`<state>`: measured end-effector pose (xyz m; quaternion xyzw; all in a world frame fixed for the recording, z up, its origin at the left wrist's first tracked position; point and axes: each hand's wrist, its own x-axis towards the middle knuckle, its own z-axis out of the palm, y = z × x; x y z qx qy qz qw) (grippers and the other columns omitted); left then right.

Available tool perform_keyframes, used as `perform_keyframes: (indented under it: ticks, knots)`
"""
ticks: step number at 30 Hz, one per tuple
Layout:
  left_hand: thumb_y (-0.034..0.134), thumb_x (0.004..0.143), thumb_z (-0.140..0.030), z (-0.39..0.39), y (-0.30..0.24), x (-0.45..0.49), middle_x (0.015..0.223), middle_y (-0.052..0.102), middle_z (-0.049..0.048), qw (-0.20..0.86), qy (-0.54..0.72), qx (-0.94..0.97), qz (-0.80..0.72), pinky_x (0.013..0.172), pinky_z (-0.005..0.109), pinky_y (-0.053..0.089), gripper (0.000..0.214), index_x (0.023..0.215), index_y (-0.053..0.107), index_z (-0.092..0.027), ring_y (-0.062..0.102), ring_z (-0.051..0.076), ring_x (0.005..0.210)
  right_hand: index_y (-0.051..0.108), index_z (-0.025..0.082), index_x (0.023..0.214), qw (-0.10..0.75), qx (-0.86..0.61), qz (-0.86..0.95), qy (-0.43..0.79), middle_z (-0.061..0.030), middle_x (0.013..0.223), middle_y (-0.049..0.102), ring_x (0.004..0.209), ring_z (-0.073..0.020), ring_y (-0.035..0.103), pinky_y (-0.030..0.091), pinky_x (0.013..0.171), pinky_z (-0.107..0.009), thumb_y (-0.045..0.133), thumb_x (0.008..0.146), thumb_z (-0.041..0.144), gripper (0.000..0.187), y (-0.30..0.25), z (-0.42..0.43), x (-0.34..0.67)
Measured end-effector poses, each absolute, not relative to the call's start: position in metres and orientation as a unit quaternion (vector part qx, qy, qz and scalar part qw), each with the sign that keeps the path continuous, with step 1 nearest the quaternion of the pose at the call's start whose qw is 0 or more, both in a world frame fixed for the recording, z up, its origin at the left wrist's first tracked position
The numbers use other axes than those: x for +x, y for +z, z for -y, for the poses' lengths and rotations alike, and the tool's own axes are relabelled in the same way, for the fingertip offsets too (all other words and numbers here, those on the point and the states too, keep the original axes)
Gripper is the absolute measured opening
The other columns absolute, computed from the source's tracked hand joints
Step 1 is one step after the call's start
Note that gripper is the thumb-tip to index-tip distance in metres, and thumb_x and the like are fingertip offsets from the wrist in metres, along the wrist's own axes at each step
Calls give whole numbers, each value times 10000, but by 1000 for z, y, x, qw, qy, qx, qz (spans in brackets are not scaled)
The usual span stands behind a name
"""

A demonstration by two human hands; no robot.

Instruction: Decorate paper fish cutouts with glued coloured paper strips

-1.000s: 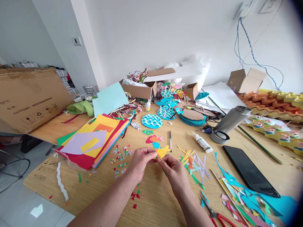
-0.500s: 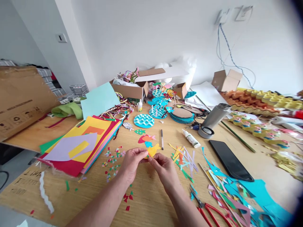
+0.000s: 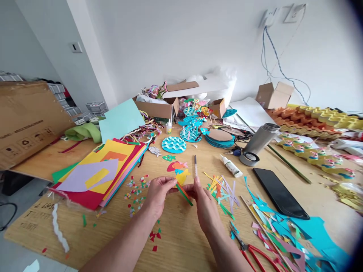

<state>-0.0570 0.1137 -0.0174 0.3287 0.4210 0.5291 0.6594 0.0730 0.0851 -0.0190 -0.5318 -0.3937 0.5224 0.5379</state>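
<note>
A yellow paper fish (image 3: 182, 177) is pinched between thumb and fingers of my left hand (image 3: 159, 192). A thin orange and green paper strip (image 3: 185, 194) slants down across it, its upper end at my left fingertips. My right hand (image 3: 202, 198) is close on the right, its thumb raised apart from the fingers, which reach behind the strip; their tips are partly hidden. The thumb overlaps the lower end of a pen (image 3: 195, 164) on the table. Just beyond lie an orange and red paper fish (image 3: 178, 166) and a green paper fish (image 3: 169, 158).
Paper strips (image 3: 219, 189), a glue bottle (image 3: 231, 166), a phone (image 3: 280, 192) and red-handled scissors (image 3: 249, 247) lie right. Colored paper sheets (image 3: 99, 172) and paper dots (image 3: 136, 189) are left. A steel flask (image 3: 262, 138) leans behind; blue wavy discs (image 3: 173, 145) stand farther back.
My right thumb has lifted away from the yellow fish toward the pen. The orange and green strip now shows slanting between my hands. The view has shifted slightly.
</note>
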Motion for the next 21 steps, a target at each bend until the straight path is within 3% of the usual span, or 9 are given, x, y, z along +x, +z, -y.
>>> perform_keyframes:
  ticks: [4, 11, 21]
  knots:
    - [822, 547, -294, -115, -16, -57, 681, 693, 58, 661, 533, 317, -423, 703, 297, 532, 232, 657, 719, -117, 627, 170, 685, 692, 189, 609, 526, -535, 389, 535, -60, 676, 672, 746, -230, 591, 427, 718, -328, 418, 799, 699, 609, -19, -86, 74]
    - [823, 545, -299, -112, -16, -55, 669, 693, 61, 661, 530, 324, -421, 692, 287, 521, 241, 652, 718, -110, 614, 157, 656, 694, 134, 726, 494, -521, 473, 511, -28, 649, 645, 654, -173, 545, 390, 621, -273, 699, 657, 583, 454, -23, -87, 70]
    - [825, 547, -327, -112, -15, -55, 684, 673, 58, 686, 500, 330, -412, 670, 298, 507, 269, 660, 707, -113, 600, 166, 672, 660, 145, 667, 512, -514, 465, 508, -18, 629, 613, 609, -144, 490, 363, 596, -260, 697, 670, 557, 413, -23, -88, 72]
